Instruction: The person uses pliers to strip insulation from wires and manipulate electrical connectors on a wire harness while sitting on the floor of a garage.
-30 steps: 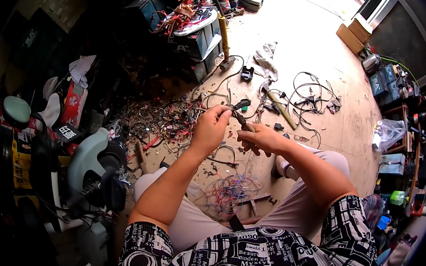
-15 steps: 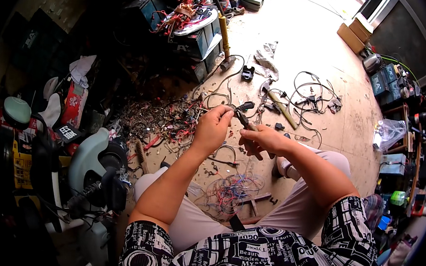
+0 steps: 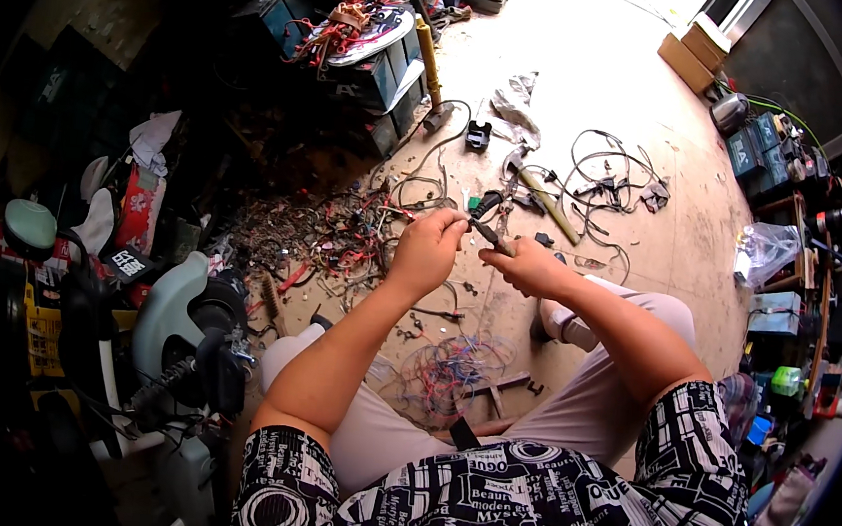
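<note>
My left hand (image 3: 426, 254) is closed in a pinch, thumb against fingers, over the littered floor. A dark cable end with a black plug-like piece (image 3: 486, 205) shows just beyond its fingertips; the part inside the fingers is hidden. Closed around the handles of a pair of pliers (image 3: 489, 235) is my right hand (image 3: 529, 269). The pliers' dark jaws point up and left, meeting the cable end close to my left fingertips. Whether the jaws grip it is too small to tell. A small green piece shows beside the plug.
A hammer (image 3: 556, 209) and looped black cables (image 3: 595, 183) lie on the floor ahead. Scrap wire bits (image 3: 314, 235) are heaped at left, and a tangle of thin coloured wires (image 3: 452, 374) lies between my legs. Batteries (image 3: 380, 87) stand at back left; a cluttered shelf (image 3: 805, 283) stands right.
The handles of the pliers, spread apart below my right hand before, are now squeezed together. My left hand has shifted slightly right, and the view has turned a little.
</note>
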### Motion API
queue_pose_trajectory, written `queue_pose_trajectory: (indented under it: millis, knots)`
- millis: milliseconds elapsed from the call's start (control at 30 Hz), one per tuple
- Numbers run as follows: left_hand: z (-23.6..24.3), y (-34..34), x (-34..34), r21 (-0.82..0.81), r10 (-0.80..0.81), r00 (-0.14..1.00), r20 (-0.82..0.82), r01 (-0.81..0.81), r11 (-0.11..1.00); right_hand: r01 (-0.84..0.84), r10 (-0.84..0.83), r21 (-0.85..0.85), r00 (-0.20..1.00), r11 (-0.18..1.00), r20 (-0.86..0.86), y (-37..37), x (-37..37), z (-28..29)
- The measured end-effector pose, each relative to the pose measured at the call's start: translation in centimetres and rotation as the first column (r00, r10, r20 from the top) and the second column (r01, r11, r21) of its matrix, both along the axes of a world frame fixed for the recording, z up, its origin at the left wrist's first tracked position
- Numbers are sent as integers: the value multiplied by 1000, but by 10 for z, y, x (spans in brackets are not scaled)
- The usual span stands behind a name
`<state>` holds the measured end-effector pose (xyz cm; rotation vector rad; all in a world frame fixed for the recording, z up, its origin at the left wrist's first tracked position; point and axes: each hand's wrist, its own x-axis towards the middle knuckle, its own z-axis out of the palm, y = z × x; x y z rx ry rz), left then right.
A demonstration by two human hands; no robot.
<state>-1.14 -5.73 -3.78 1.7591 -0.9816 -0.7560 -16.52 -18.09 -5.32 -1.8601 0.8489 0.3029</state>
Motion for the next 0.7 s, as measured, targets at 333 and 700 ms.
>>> queue_pose_trajectory:
  millis: [333,700]
  knots:
    - [-18,-10,-5,98,11,1000,12,-12,995,-7,8,-486,1000,874,-1,-2,-8,9]
    - [-2,-6,2,-9,25,854,-520,-34,999,-9,-30,465,997,885,77,-7,0,-5]
